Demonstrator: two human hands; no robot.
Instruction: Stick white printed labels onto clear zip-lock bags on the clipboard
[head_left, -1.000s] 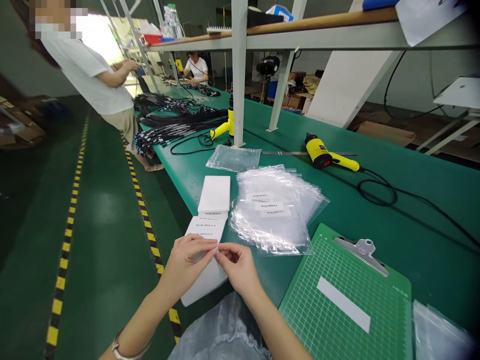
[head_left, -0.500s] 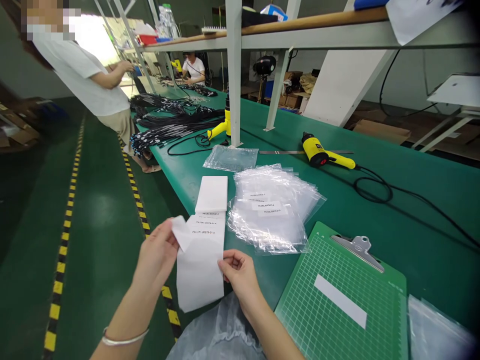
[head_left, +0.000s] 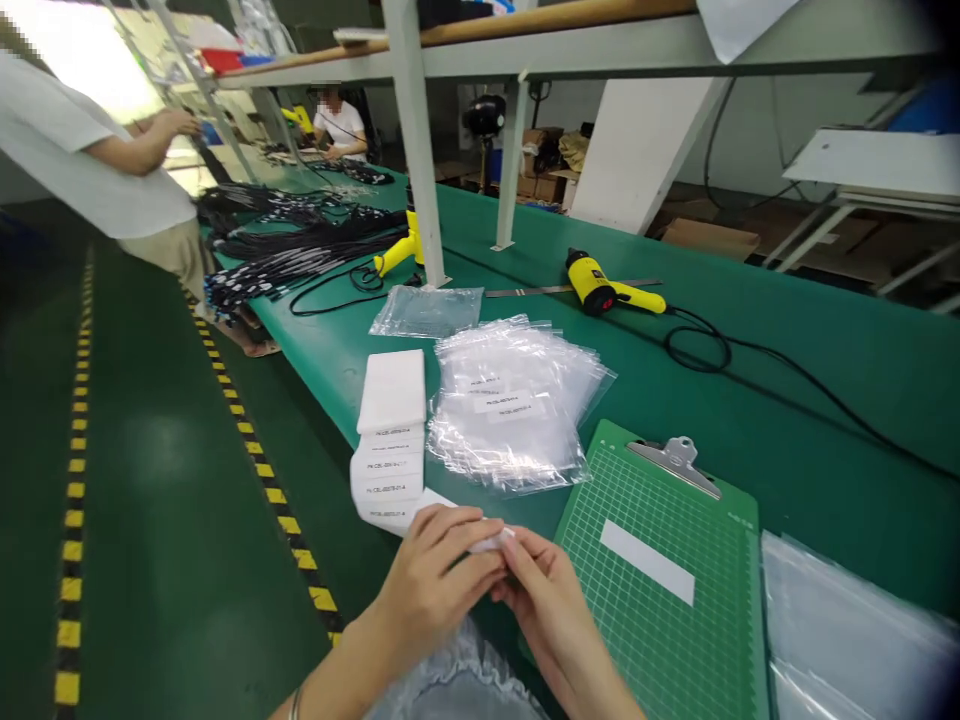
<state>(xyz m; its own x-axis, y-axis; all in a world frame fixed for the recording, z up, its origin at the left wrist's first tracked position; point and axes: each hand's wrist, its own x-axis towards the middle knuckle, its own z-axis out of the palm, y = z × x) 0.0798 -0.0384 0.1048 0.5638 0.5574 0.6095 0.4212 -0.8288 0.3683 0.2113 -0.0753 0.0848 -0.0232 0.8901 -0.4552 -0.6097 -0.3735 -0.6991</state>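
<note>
My left hand [head_left: 442,575] and my right hand [head_left: 547,595] meet at the table's front edge, fingertips pinched around a small white label [head_left: 493,542]. Which part each hand grips is partly hidden by the fingers. A strip of printed labels [head_left: 386,468] curls down from a folded white label stack [head_left: 392,390], and its lower end passes behind my left hand. To the right of the strip lies a fanned pile of clear zip bags [head_left: 517,345], the top ones bearing printed white labels.
A green clipboard [head_left: 600,620] with a white paper strip [head_left: 648,562] lies right of my hands, beside more clear bags [head_left: 847,630]. Behind are a yellow heat gun [head_left: 596,285], its cord, a shelf post [head_left: 416,150] and black cable bundles [head_left: 307,245]. A person [head_left: 82,140] stands left.
My left hand has moved right and my right hand slightly right, so they now meet at the label. The strip has curled sideways, and the view has turned right.
</note>
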